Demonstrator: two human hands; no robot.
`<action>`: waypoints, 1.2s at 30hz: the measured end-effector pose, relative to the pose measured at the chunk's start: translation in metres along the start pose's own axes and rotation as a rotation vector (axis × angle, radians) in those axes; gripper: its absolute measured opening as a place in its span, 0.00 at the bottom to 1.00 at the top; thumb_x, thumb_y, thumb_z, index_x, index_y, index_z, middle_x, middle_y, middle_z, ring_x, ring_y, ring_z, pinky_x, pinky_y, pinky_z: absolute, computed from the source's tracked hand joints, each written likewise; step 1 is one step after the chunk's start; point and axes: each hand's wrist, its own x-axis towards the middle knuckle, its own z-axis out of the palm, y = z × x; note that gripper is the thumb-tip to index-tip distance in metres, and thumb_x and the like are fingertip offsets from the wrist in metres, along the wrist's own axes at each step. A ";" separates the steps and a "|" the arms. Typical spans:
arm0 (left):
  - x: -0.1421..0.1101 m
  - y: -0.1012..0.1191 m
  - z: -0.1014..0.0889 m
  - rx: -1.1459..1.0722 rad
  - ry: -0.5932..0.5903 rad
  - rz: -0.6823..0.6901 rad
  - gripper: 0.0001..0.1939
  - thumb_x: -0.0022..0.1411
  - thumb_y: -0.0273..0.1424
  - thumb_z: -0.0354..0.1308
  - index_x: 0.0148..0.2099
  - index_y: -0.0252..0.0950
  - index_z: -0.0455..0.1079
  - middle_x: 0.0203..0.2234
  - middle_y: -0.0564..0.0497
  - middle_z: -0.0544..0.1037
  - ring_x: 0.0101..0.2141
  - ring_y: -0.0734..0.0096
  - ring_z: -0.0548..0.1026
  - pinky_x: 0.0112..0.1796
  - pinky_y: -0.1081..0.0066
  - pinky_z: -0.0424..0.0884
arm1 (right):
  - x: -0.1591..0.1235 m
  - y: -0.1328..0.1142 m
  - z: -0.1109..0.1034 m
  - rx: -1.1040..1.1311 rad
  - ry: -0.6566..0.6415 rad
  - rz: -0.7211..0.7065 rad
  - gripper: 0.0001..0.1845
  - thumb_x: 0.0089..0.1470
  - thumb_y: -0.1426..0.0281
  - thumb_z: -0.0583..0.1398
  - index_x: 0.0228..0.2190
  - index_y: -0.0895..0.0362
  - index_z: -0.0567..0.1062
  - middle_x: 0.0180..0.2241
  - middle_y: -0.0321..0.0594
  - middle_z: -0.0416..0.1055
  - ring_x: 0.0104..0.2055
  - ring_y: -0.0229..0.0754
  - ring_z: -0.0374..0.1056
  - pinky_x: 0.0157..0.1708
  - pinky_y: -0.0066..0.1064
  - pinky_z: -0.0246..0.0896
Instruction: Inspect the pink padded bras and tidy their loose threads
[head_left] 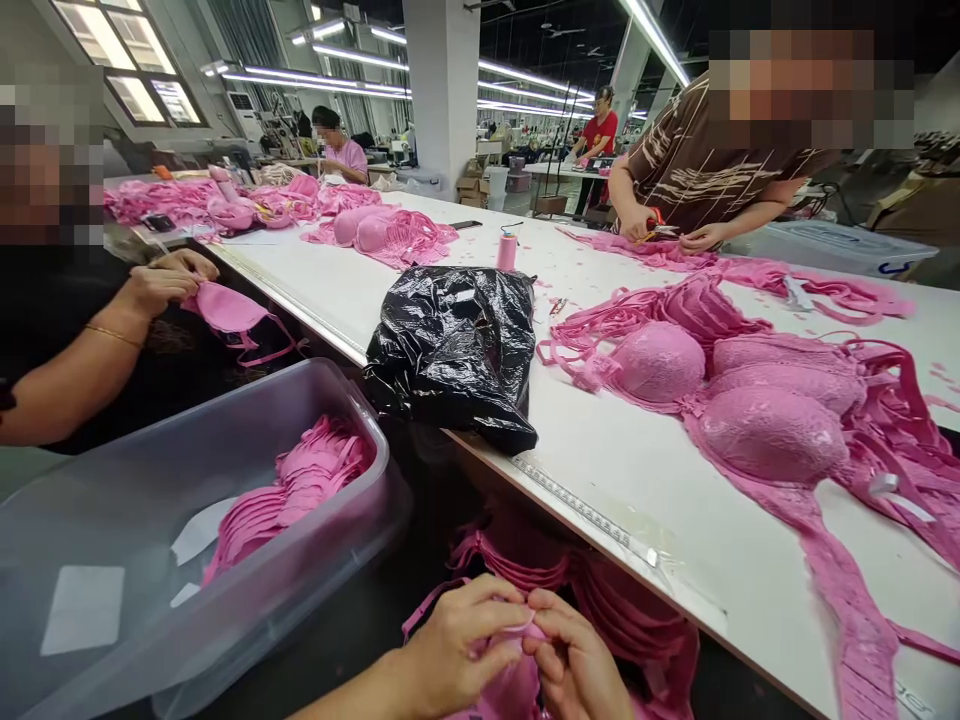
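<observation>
At the bottom edge of the view my left hand (457, 645) and my right hand (577, 665) meet, both pinched on a pink bra (517, 630) held over my lap. The fingertips press on a pale strap or label piece between them. More pink bras (600, 590) lie heaped in my lap just beyond the hands, below the edge of the white table (675, 520).
A pile of pink bras (772, 420) lies on the table at right, a black plastic bag (457, 350) at its near edge. A clear plastic bin (150, 520) with pink cups stands at left. Co-workers handle pink pieces at left (161, 285) and across the table (675, 235).
</observation>
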 end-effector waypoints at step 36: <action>-0.012 0.017 0.020 -0.297 0.537 -0.261 0.05 0.52 0.33 0.62 0.31 0.36 0.75 0.31 0.45 0.80 0.30 0.64 0.77 0.33 0.69 0.74 | -0.019 0.001 0.011 -0.623 -0.211 -0.580 0.08 0.51 0.64 0.62 0.25 0.56 0.74 0.25 0.37 0.68 0.22 0.37 0.67 0.23 0.27 0.66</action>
